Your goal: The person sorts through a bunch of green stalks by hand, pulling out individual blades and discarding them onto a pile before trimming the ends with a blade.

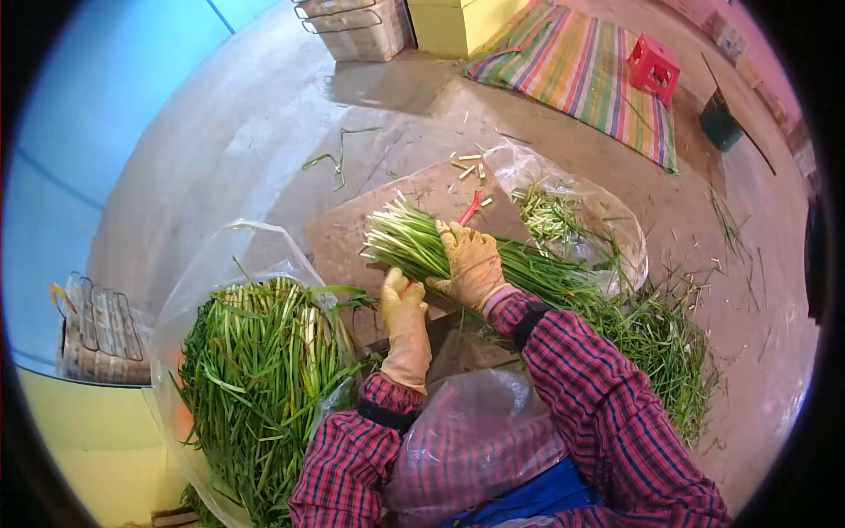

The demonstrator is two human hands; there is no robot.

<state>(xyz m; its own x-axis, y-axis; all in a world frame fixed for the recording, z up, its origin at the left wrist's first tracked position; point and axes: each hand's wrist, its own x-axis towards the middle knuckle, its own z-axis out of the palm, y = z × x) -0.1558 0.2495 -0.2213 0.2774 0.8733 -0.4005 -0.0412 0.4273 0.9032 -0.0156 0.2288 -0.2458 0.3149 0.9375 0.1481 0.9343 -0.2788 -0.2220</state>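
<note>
A thick bundle of garlic chives (pixel 409 233) lies across a flat board (pixel 339 229) in front of me, pale cut ends to the left and green leaves trailing right. My right hand (pixel 471 264), in a yellowish glove, is closed over the bundle's middle. Just below the pale ends is my gloved left hand (pixel 405 312), its fingers curled closed against the bundle's lower side; what they hold, if anything, is hidden. A red strip (pixel 471 207) sticks up behind the bundle, beside my right hand.
To the left, an open clear bag (pixel 251 231) holds stacked chives (pixel 264 352). Another plastic bag (pixel 634 238) at right contains trimmings (pixel 550 216). Loose leaves (pixel 678 352) are heaped at right. Farther back are a striped mat (pixel 563 75), a red stool (pixel 654 66) and a dark dustpan (pixel 720 123).
</note>
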